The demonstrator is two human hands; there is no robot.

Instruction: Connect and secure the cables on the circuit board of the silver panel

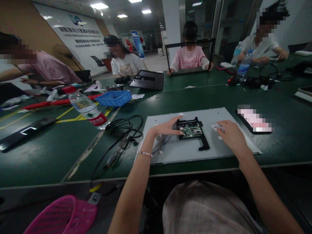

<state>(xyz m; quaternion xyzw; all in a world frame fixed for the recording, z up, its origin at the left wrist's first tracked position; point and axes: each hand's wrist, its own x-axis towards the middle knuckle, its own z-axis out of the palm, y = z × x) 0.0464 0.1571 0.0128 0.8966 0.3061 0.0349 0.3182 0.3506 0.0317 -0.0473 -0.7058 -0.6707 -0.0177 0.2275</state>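
Observation:
A light grey flat panel (168, 154) lies on the table in front of me. On its middle sits a black bracket (204, 143) with a green circuit board (191, 130) inside. My left hand (168, 126) is at the bracket's left side, thumb and fingers spread apart, the thumb tip at the board's edge. A grey ribbon cable (162, 143) lies below that hand. My right hand (231, 136) is over the panel's right part, fingers bent together beside a white label (214, 127). Whatever is between its fingertips is hidden.
A phone (254, 122) lies right of the panel. To the left are black cables (126, 128), glasses (114, 156), a tilted water bottle (87, 110) and a blue tray (114, 98). A pink basket (65, 216) is below the table edge. Several people sit around; one holds a black frame (167, 57).

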